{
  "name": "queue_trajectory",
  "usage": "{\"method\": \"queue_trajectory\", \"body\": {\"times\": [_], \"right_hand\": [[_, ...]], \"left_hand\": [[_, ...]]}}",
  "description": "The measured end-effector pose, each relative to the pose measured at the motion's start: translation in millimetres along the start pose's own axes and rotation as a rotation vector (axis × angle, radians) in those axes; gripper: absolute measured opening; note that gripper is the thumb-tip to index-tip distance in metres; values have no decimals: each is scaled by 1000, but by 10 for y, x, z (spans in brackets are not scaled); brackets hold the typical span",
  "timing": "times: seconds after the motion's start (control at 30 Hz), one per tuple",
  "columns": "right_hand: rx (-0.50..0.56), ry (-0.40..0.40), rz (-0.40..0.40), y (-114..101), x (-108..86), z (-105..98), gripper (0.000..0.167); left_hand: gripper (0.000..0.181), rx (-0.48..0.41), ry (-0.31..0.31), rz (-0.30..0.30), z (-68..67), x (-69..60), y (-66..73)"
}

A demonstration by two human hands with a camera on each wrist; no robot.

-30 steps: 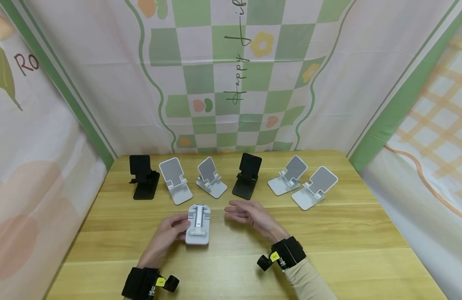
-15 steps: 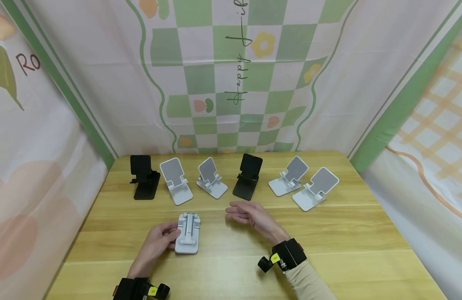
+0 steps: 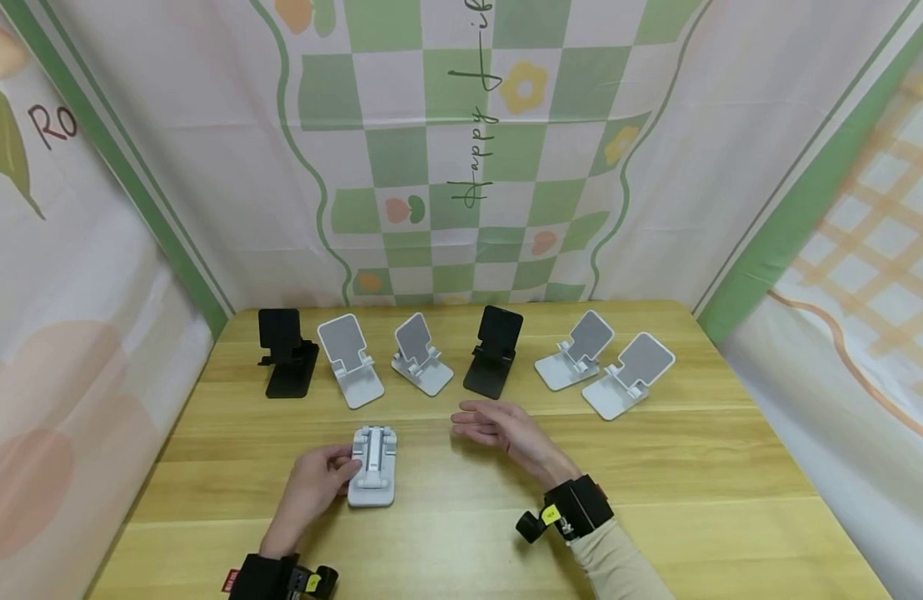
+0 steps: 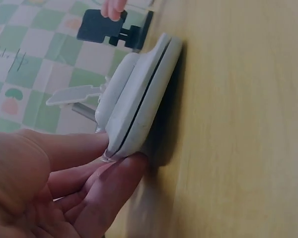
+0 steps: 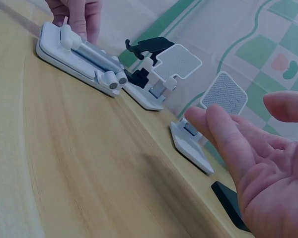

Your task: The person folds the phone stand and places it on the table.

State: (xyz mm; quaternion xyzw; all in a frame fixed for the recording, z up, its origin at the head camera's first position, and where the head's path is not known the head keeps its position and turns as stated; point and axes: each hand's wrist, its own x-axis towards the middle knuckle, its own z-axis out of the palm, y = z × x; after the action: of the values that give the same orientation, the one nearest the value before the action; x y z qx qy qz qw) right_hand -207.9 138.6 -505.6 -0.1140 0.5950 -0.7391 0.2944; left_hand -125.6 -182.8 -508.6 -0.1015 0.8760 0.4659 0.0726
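Observation:
A folded white phone stand [image 3: 372, 479] is pinched along its left edge by my left hand [image 3: 311, 492], thumb on top and fingers beneath. In the left wrist view the stand [image 4: 141, 99] is tilted, its thin layers folded flat together and a shadow on the wood beside it. Its silver hinge bar shows in the right wrist view on the same stand [image 5: 79, 59]. My right hand [image 3: 510, 437] holds nothing; its fingers are extended, palm facing left, over the table in front of a black phone stand [image 3: 494, 354].
Along the back of the wooden table [image 3: 656, 517] stand unfolded phone stands: a black one [image 3: 287, 358], white ones [image 3: 351, 362] [image 3: 422, 357] left of centre, and two white ones [image 3: 576, 354] [image 3: 628, 379] at right. A patterned curtain [image 3: 461, 167] hangs behind.
My left hand has carried the folded white phone stand left and toward the table's front edge, mostly in the first half second. My right hand has stayed nearly still.

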Motion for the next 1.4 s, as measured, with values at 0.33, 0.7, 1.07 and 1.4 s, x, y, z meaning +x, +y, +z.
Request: {"method": "queue_trajectory", "body": {"times": [0.33, 0.7, 1.07, 1.4], "right_hand": [[18, -20, -14, -34, 0, 1, 53], [12, -16, 0, -39, 6, -2, 53], [9, -16, -12, 29, -5, -37, 56], [3, -39, -31, 32, -16, -28, 53]], "left_hand": [[26, 135, 50, 47, -14, -9, 84], [27, 122, 41, 14, -28, -7, 86], [24, 273, 370, 227, -295, 180, 214], [18, 176, 801, 497, -730, 683, 230]]}}
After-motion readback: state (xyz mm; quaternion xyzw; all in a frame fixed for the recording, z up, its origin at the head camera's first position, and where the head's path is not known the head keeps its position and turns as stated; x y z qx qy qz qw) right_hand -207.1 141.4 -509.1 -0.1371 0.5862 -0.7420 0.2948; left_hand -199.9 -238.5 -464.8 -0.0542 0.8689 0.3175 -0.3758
